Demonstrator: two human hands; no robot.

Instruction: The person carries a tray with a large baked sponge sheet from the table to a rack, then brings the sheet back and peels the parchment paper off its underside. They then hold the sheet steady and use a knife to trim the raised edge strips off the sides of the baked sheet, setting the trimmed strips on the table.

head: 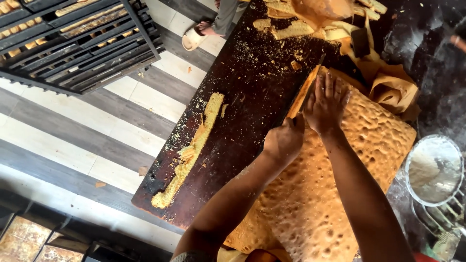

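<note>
**Sheet cake under two hands, dark bench**

Forearms, two, bare, entering from the bottom edge and reaching up to the middle of the view.

Right hand [326, 103]: grip open, palm down, fingers spread flat on the near-top corner of the sheet cake [335, 184].

Left hand [284, 140]: grip closed in a fist at the cake's left edge, just beside the right hand. A long knife blade [305, 91] runs up along that edge from the fist; the handle itself is hidden inside the fingers, so what the fist clasps cannot be told for certain.

Sheet cake: large, rectangular, golden-brown, its surface pocked with small holes. Lies on the right half of the bench [242, 92], on crumpled yellow-brown baking paper [393, 85] that shows past its upper right corner.

Bench: long, dark brown, dusted with crumbs.

Trimmed strip [190, 150]: pale yellow cake offcut, long and narrow, lying along the left part of the bench, well apart from the hands.

Offcuts pile [296, 26]: further pale strips and pieces at the far end of the bench.

Sieve [433, 170]: round, metal-rimmed, holding white powder, to the right of the cake.

Rack [77, 39]: black metal, upper left, with pale baked pieces on its shelves.

Floor [111, 126]: grey and white striped tiles.

Sandalled foot [196, 35]: another person's, on the floor by the far end of the bench.
</note>
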